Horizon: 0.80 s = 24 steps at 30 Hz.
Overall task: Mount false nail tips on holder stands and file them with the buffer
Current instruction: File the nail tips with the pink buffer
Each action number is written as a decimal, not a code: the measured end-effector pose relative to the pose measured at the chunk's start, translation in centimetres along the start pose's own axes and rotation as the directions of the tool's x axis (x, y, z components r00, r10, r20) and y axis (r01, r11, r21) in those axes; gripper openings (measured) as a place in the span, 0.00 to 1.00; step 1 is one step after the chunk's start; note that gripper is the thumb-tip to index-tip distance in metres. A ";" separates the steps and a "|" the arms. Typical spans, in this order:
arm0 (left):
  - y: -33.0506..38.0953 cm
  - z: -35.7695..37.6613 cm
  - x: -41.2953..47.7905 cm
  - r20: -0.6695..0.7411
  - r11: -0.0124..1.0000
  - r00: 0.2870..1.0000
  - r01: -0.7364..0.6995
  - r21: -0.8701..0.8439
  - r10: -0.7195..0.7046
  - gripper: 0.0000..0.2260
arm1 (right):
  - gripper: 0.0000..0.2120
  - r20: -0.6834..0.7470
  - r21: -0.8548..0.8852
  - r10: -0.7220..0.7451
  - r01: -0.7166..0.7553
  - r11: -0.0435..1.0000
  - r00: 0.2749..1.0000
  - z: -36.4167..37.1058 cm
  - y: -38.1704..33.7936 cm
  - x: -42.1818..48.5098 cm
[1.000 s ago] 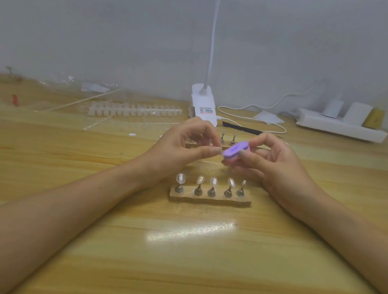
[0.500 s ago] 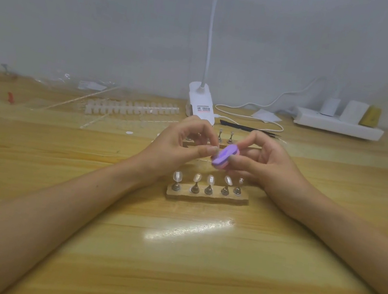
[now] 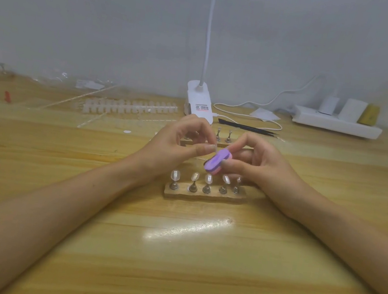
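Note:
My right hand (image 3: 258, 164) pinches a small purple and pink buffer block (image 3: 217, 161) between thumb and fingers. Right beside it, my left hand (image 3: 178, 144) holds its thumb and forefinger pinched together against the buffer's upper end; whatever they pinch is too small to make out. Below both hands a wooden holder base (image 3: 206, 195) carries several metal stands with clear nail tips (image 3: 194, 176) mounted on them. A second base with bare stands (image 3: 223, 136) lies behind the hands, mostly hidden.
A strip of spare nail tips (image 3: 128, 109) and clear plastic packaging (image 3: 71, 83) lie at the back left. A white clip lamp (image 3: 198, 102), its cable, black tweezers (image 3: 246, 127) and a white power strip (image 3: 335, 122) stand along the back.
The buffer has tilted from nearly flat to slanting down toward me, and both hands have shifted slightly left with it. The holder base has not moved.

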<state>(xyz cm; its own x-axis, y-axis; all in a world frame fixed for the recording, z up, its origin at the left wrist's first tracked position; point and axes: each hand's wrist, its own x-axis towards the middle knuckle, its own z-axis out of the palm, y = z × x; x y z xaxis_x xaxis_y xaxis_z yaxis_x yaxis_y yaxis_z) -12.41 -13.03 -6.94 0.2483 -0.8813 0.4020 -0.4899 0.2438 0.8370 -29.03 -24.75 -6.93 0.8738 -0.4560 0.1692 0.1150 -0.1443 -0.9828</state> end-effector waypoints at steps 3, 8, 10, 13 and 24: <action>0.0 0.0 0.0 -0.001 1.000 1.000 0.010 -0.013 -0.010 0.05 | 0.11 -0.070 0.064 -0.013 0.017 0.998 0.997 0.0 0.0 0.0; 0.1 0.0 0.0 0.006 1.000 1.000 -0.019 -0.003 0.019 0.07 | 0.11 0.038 -0.035 0.008 -0.007 0.999 0.999 0.0 0.0 0.0; 0.1 0.0 0.0 0.004 1.000 1.000 -0.014 -0.006 0.014 0.06 | 0.11 -0.043 0.062 -0.002 0.004 0.998 0.999 0.0 0.0 0.1; 0.0 0.0 0.0 0.017 1.000 1.000 -0.023 -0.002 0.023 0.06 | 0.11 -0.067 0.085 0.007 -0.001 0.996 0.998 -0.3 0.0 0.2; 0.0 0.0 0.0 0.005 1.000 1.000 -0.028 0.000 0.028 0.06 | 0.11 -0.018 0.059 0.040 -0.039 0.997 0.999 -0.1 0.0 0.3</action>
<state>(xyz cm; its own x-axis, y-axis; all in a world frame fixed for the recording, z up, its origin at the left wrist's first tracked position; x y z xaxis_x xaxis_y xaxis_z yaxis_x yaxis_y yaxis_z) -12.42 -13.02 -6.94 0.2306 -0.8760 0.4235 -0.4965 0.2684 0.8255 -28.84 -25.00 -6.87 0.8690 -0.4772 0.1308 0.1084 -0.0742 -0.9913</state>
